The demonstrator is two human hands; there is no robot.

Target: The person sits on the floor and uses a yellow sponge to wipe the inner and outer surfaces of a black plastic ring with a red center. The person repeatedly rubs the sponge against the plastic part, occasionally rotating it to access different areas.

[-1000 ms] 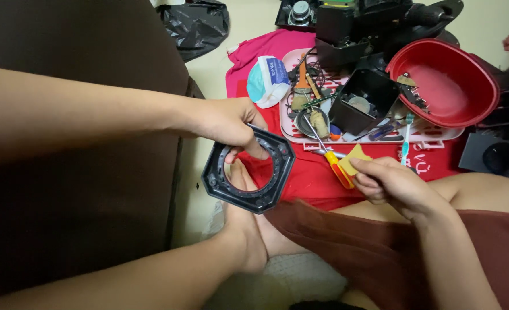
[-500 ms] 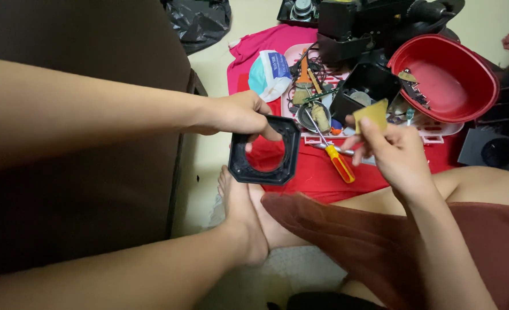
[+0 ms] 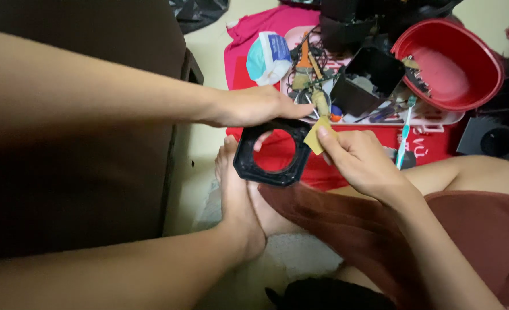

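I see a black frame (image 3: pixel 270 155) with a round opening, a tan scrap of paper (image 3: pixel 317 138), a red bowl (image 3: pixel 446 66), a teal toothbrush (image 3: pixel 405 135), red cloth (image 3: pixel 438 146), and rust-brown shorts (image 3: pixel 380 229).

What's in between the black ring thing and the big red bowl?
In the head view, the right hand with a small tan piece, then a blue toothbrush, lie between the black ring frame and red bowl.
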